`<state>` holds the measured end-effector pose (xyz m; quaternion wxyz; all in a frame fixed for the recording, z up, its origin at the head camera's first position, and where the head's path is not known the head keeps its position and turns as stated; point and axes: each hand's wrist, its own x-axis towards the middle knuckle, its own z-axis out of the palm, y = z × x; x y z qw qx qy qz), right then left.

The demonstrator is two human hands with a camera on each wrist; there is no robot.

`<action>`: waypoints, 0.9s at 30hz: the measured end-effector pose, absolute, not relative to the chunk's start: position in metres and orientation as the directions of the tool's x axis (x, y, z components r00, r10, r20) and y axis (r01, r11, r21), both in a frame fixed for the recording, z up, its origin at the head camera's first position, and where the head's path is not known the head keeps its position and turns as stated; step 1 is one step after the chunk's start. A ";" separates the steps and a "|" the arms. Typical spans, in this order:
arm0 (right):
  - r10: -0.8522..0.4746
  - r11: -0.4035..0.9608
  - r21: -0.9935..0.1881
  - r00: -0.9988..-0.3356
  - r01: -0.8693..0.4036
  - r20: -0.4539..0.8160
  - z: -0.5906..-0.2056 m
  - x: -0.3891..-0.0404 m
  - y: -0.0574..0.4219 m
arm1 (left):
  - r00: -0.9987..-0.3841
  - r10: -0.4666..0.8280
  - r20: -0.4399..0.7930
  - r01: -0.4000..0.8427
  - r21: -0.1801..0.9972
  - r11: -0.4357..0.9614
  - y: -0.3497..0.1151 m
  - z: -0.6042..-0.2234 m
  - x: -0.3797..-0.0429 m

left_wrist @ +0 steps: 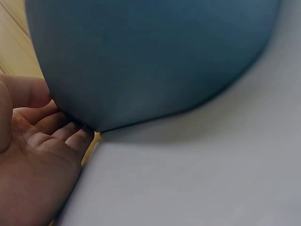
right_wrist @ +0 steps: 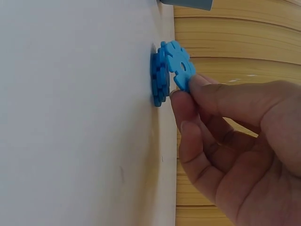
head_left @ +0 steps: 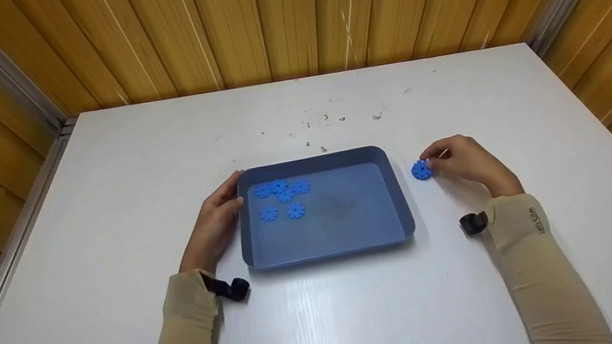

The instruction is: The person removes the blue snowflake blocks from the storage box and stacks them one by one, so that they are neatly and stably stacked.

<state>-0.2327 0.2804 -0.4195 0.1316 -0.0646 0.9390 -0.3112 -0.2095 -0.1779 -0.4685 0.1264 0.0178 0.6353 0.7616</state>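
In the head view a blue-grey tray (head_left: 354, 252) lies on the table, with several flat blue notched plastic discs (head_left: 295, 210) in its back left part. My left hand (head_left: 213, 222) holds the tray's left side, thumb at the rim and fingers by the far corner. The left wrist view shows these fingers (left_wrist: 77, 136) against the tray wall (left_wrist: 150, 61). Right of the tray, my right hand (head_left: 465, 163) pinches one blue notched disc (right_wrist: 180, 61) between thumb and fingertips. Close beside that disc, a short stack of the same discs (right_wrist: 159, 80) stands on the table.
The white table (head_left: 335, 325) carries small dark marks (head_left: 325, 117) behind the tray. Yellow wood-look panels (head_left: 283, 17) rise along the back and both sides. Black camera mounts (head_left: 232, 290) sit at both wrists.
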 end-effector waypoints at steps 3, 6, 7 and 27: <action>-0.198 0.795 -0.606 -0.956 -0.029 -0.214 -0.420 -0.233 0.282 | -0.966 0.217 -0.138 -0.174 0.973 -0.155 -0.178 -0.467 -0.209; -0.198 0.793 -0.609 -0.956 -0.027 -0.216 -0.420 -0.234 0.283 | -0.965 0.219 -0.143 -0.180 0.971 -0.159 -0.178 -0.466 -0.209; -0.199 0.793 -0.608 -0.956 -0.027 -0.216 -0.421 -0.234 0.283 | -0.965 0.222 -0.142 -0.180 0.970 -0.163 -0.178 -0.466 -0.209; -0.191 0.794 -0.607 -0.960 -0.028 -0.206 -0.417 -0.230 0.279 | -0.966 0.227 -0.120 -0.164 0.969 -0.187 -0.178 -0.470 -0.210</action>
